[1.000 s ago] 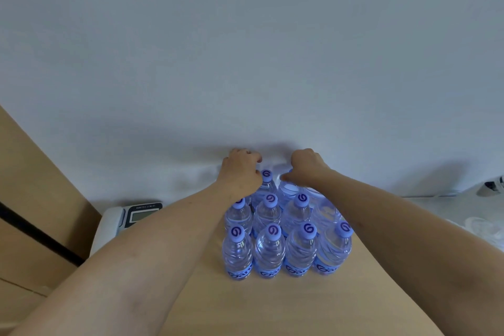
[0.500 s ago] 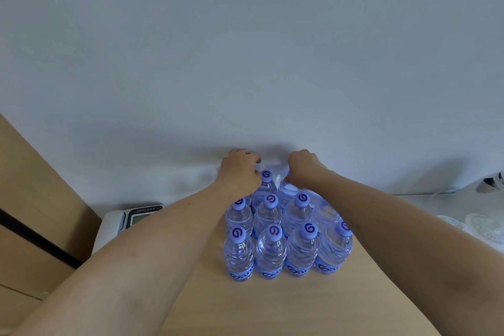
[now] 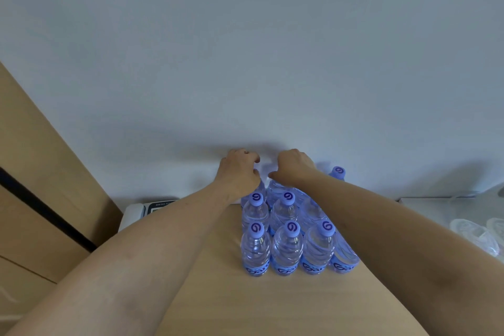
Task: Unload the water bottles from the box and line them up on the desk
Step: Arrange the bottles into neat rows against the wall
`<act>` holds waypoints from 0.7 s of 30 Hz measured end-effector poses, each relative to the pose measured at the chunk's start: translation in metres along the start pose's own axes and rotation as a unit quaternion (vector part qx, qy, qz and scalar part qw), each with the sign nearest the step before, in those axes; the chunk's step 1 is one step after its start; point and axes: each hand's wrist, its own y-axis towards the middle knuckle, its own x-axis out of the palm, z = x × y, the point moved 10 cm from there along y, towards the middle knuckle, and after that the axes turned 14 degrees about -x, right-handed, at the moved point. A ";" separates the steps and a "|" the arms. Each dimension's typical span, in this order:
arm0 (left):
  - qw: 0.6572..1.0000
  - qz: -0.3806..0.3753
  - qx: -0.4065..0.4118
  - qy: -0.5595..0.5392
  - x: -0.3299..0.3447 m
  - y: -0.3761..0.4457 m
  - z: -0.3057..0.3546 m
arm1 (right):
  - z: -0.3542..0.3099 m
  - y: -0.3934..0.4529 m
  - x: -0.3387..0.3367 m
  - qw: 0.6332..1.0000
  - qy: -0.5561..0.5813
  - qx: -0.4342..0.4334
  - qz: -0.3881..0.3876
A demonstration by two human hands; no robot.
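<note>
Several clear water bottles with purple caps stand in tight rows on the light wooden desk (image 3: 245, 308). The front row (image 3: 289, 251) shows three caps, with a fourth bottle (image 3: 345, 259) partly under my right forearm. Two caps show in the middle row (image 3: 272, 207). My left hand (image 3: 238, 169) is curled over the top of a back-row bottle (image 3: 260, 189) by the wall. My right hand (image 3: 293, 166) is curled over the neighbouring back-row bottle (image 3: 278, 188). Another cap (image 3: 338, 171) shows beyond my right wrist. No box is in view.
A white wall rises right behind the bottles. A white desk telephone (image 3: 148, 209) sits left of the rows, partly under my left arm. A tan panel with a black stripe (image 3: 41, 199) stands at the left. Crumpled clear plastic (image 3: 477, 232) lies at the right.
Both hands stay on the back row and have closed in slightly. The cap seen between them is now hidden, and a cap has come into sight beyond my right wrist.
</note>
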 end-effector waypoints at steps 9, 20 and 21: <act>1.000 -0.002 0.004 -0.005 -0.004 0.003 -0.020 | -0.010 0.005 0.007 0.999 -0.031 0.017 -0.029; 1.000 -0.011 0.011 -0.001 0.002 0.009 -0.014 | -0.003 0.005 0.005 0.999 -0.030 0.021 -0.022; 1.000 -0.012 0.010 -0.001 0.003 0.009 -0.014 | -0.005 0.006 0.005 0.999 -0.030 0.014 -0.025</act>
